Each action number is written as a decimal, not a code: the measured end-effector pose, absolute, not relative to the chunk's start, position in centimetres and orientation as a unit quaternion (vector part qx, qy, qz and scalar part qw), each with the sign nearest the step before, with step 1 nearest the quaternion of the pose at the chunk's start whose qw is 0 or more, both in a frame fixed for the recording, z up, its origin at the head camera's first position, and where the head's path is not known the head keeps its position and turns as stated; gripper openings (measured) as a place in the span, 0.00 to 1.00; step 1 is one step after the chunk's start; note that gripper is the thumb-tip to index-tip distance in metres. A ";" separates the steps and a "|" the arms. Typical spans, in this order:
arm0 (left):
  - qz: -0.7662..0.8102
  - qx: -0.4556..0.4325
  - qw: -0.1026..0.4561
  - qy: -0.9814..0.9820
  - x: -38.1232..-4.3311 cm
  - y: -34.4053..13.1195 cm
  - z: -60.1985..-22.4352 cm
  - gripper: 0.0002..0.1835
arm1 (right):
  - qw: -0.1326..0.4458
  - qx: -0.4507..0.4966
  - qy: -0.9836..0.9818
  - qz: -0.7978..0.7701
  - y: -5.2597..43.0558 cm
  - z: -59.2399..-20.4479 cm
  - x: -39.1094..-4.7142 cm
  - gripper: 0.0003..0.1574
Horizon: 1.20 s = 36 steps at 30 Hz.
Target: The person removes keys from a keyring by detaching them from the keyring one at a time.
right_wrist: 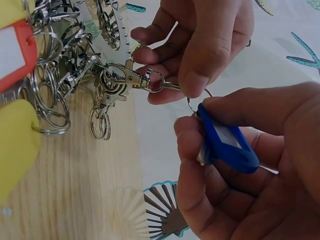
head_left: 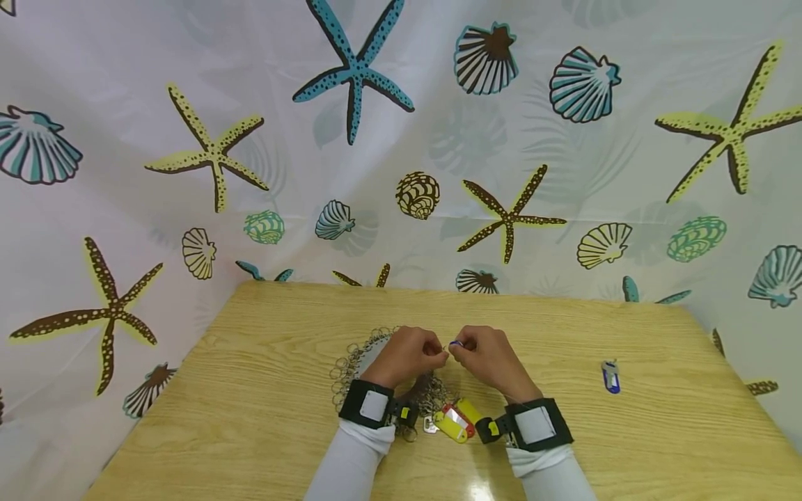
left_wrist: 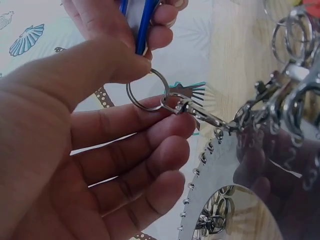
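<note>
My left hand (head_left: 410,355) pinches a split ring (left_wrist: 129,92) between thumb and index finger, the other fingers loosely bent below. A snap hook (left_wrist: 200,112) links that ring to a round metal key holder (left_wrist: 220,165) with numbers and small holes along its edge. Opposite, my right hand (head_left: 491,355) grips a blue key tag (right_wrist: 235,155) with a pale label window. The tag's end meets the split ring at my left thumb tip, and the thumb covers part of the ring. A sliver of pale metal (right_wrist: 202,155) shows behind the tag.
Many more snap hooks and rings (right_wrist: 50,95) hang around the holder. Red (right_wrist: 30,45) and yellow (right_wrist: 17,145) key tags dangle from it on the near side. Another blue tag with a key (head_left: 610,377) lies on the wooden table (head_left: 250,431) to the right.
</note>
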<state>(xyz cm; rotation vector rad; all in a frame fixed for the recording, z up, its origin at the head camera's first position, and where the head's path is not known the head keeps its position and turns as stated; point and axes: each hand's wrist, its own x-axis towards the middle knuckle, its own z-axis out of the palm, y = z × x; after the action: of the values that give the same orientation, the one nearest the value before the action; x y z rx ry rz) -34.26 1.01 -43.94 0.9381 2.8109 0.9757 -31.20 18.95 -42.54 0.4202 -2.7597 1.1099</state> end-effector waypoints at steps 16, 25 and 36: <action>0.321 0.314 0.044 0.892 -34.3 1.1 -43.7 0.09 | 0.073 0.139 -0.916 0.369 18.9 -42.8 -31.3 0.06; 0.326 0.311 0.044 0.892 -34.3 1.1 -43.9 0.10 | 0.086 0.140 -0.917 0.364 18.7 -43.0 -31.3 0.06; 0.298 0.288 0.028 0.910 -34.3 1.0 -43.9 0.14 | 0.096 0.143 -0.916 0.361 18.9 -42.8 -31.4 0.06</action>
<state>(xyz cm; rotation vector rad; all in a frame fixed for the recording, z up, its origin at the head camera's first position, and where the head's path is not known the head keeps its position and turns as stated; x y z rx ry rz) -34.31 0.97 -43.88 0.8886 2.8073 0.9206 -31.41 18.94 -42.80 0.4244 -2.7154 1.0712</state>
